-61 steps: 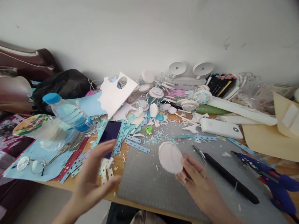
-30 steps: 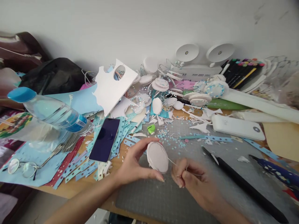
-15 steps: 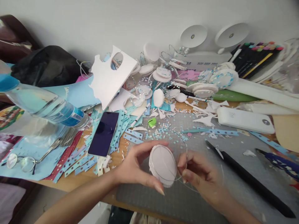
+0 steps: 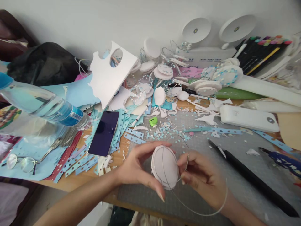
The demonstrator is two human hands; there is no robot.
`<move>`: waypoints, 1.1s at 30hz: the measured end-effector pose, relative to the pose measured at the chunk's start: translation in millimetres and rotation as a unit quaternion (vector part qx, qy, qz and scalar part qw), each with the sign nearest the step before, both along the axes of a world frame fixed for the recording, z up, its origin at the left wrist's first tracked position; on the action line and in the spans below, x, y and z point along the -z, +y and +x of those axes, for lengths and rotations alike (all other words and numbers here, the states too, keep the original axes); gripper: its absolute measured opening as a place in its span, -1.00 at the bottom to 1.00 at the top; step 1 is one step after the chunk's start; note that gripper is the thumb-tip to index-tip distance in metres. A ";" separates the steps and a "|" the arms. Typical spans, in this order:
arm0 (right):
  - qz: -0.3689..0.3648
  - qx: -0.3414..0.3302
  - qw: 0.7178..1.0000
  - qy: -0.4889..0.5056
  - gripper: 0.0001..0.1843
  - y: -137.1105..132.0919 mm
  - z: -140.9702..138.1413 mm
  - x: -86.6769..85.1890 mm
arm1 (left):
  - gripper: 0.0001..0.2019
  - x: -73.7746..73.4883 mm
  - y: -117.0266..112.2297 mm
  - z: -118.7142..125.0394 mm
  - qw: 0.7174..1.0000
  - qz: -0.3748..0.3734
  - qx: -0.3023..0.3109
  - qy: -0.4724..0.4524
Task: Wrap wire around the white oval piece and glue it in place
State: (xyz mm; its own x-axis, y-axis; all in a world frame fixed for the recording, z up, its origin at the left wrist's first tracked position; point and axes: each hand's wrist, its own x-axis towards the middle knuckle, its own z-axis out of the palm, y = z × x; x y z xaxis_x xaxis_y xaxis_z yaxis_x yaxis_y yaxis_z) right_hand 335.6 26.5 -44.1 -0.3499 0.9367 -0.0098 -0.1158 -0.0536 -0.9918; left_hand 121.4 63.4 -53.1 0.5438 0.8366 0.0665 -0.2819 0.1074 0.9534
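Note:
My left hand [image 4: 141, 166] is closed around the edge of a white oval disc [image 4: 168, 166], thumb below and fingers behind. The disc looks like layered foam or card. A thin pale wire [image 4: 207, 215] crosses its face and loops down and out to the right, past my wrist. My right hand [image 4: 199, 175] pinches part of the wire at the disc's right edge, where a short twisted-looking length shows between the fingers. Beyond my hands, small star-shaped paper bits [image 4: 166, 130] lie near a green plastic piece [image 4: 153, 121].
A grey cutting mat [image 4: 141, 197] lies under my hands. To the right are a black craft knife [image 4: 254, 180] and a white oblong device [image 4: 249, 118]. On the left are a phone [image 4: 103, 133], a water bottle [image 4: 47, 102] and eyeglasses [image 4: 27, 165]. White discs [image 4: 163, 71] crowd the back.
The disc has turned slightly in my left hand. The wire now runs lengthwise over its face, and its loose part swings into a wider loop below my right hand.

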 end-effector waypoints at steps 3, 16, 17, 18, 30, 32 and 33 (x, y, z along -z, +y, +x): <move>0.007 0.005 1.000 -0.004 -0.92 0.6 -1.3 -0.3 | -0.04 -0.7 0.2 0.0 1.000 -0.004 -0.001 0.011; -0.005 0.024 1.000 0.004 -0.79 -0.8 -1.0 4.9 | -0.24 -9.2 2.1 2.3 1.000 -0.012 -0.001 0.000; -0.012 0.027 0.999 0.015 -0.74 -0.8 -1.2 6.9 | -0.24 -9.6 2.4 2.5 1.000 -0.010 -0.003 -0.005; -0.021 0.031 0.999 0.029 -0.70 -0.6 -1.4 9.1 | -0.24 -9.8 2.7 2.7 1.000 -0.010 -0.005 -0.012; -0.119 -0.025 0.985 0.122 -0.66 4.3 6.5 26.1 | -0.36 -10.3 5.1 -3.4 0.999 0.021 0.028 -0.033; -0.122 -0.020 0.985 0.122 -0.65 4.0 6.6 24.2 | -0.43 -12.6 6.0 -4.7 0.999 0.029 0.034 -0.030; -0.123 -0.019 0.985 0.123 -0.65 4.0 6.4 23.4 | -0.45 -13.7 6.3 -4.8 0.998 0.036 0.035 -0.027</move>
State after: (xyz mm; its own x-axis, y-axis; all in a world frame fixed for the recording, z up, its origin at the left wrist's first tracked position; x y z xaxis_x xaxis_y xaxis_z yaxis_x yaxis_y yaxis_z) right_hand 342.1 30.5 -67.5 -0.4052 0.9026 -0.1455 -0.3440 -0.2980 -0.8904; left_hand 116.6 69.7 -39.4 0.5941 0.7892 0.1555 -0.3277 0.0609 0.9428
